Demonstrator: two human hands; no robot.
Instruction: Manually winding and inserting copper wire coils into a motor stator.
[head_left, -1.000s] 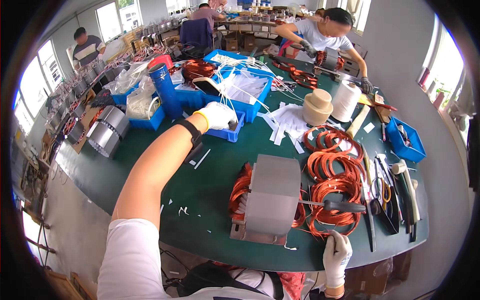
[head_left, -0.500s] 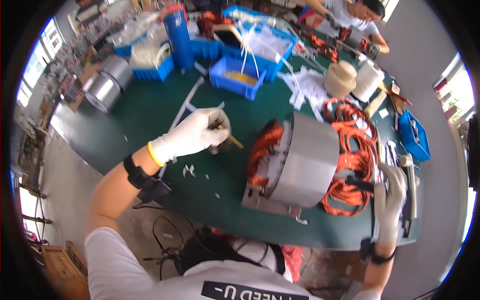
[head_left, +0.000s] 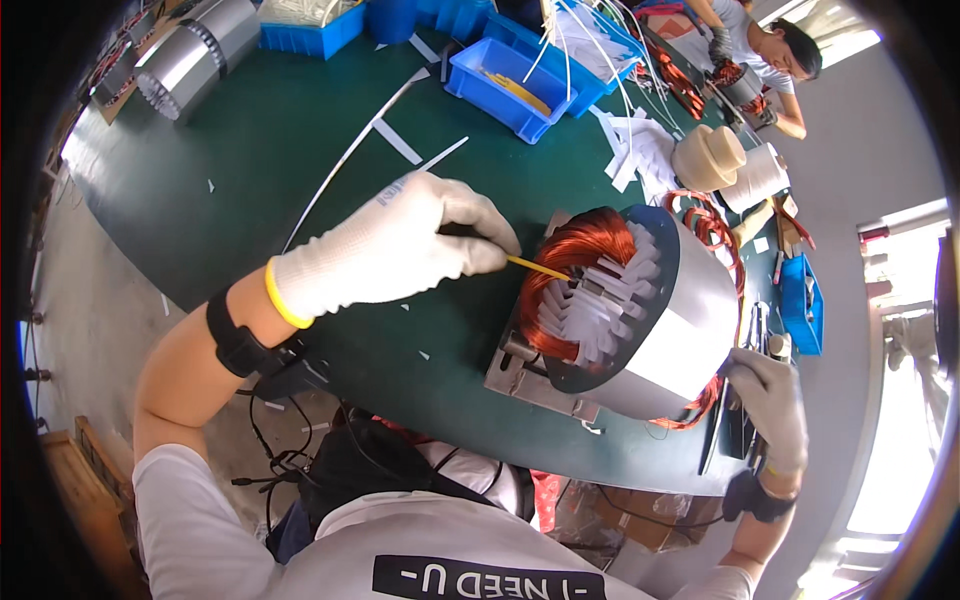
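Observation:
My left hand [head_left: 420, 240], in a white knit glove with a yellow cuff, pinches a thin yellow strip [head_left: 540, 266]. The strip's far end reaches the slots of a motor stator [head_left: 697, 330], a grey metal cylinder lying on its side. Copper winding [head_left: 590, 240] bulges from the stator's near-left end, and white insulating paper [head_left: 595, 320] sticks out of its slots. A metal stand [head_left: 520, 375] shows beneath it. Gloved as well, my right hand [head_left: 770, 405] is closed at the stator's other end; what its fingertips hold is hidden.
A blue bin [head_left: 470, 85] with yellow strips stands at the back. Cream and white spools [head_left: 755, 180] are at the far right, with a small blue tray [head_left: 815, 305] nearer. Another metal cylinder [head_left: 195, 60] lies far left on the green table [head_left: 250, 180]. A co-worker [head_left: 760, 60] works beyond.
My left hand has moved right with the yellow strip, bringing its end to the stator's slots. My right hand, which held a dark-handled tool, has come closer to the stator. The view has shifted.

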